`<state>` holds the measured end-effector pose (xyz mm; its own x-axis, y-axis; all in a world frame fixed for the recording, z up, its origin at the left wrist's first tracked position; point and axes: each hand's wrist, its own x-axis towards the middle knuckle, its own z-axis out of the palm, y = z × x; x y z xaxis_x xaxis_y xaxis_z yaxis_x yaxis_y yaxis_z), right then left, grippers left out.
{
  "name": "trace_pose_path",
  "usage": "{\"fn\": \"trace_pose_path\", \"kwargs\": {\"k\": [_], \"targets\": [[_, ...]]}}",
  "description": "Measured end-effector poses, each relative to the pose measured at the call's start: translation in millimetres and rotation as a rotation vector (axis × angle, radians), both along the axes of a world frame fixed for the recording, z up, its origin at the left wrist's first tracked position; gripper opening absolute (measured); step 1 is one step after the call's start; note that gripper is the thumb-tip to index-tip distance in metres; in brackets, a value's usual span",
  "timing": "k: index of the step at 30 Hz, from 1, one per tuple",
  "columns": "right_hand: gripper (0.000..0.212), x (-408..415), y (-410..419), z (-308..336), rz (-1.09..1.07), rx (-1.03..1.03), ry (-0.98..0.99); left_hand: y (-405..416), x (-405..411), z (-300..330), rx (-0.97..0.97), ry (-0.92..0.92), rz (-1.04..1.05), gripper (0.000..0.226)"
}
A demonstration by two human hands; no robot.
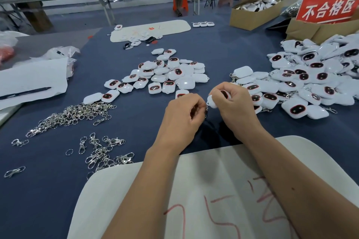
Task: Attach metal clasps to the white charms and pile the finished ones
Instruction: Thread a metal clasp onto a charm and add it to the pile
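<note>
Right grip [231, 101] curled round white charm [213, 101]; left grip [184, 111] pinching metal clasp [207, 109].

Clasp [207, 109] mostly hidden between hands; right charm pile [318, 75] cut by edge.

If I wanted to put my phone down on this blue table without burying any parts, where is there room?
Bare blue cloth lies between the clasp heap and the middle charm pile, and along the left edge beyond the scattered clasps. It is crowded to the right, where the big charm pile spreads, and around the hands, left and right, working a charm.
</note>
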<state>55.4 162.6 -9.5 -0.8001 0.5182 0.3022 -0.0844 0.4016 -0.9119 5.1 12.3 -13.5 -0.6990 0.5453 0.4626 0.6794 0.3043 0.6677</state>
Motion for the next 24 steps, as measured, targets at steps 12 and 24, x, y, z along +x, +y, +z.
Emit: {"fn": "trace_pose_path", "kwargs": {"k": [12, 24], "targets": [[0.025, 0.2, -0.7, 3.7, -0.048, 0.089, -0.07, -0.6, 2.2, 1.0, -0.064, 0.012, -0.002, 0.016], [0.026, 1.9, -3.5, 4.3, -0.042, 0.167, -0.046, 0.8, 9.8, 8.2, -0.148, 0.056, 0.043, 0.01]]}}
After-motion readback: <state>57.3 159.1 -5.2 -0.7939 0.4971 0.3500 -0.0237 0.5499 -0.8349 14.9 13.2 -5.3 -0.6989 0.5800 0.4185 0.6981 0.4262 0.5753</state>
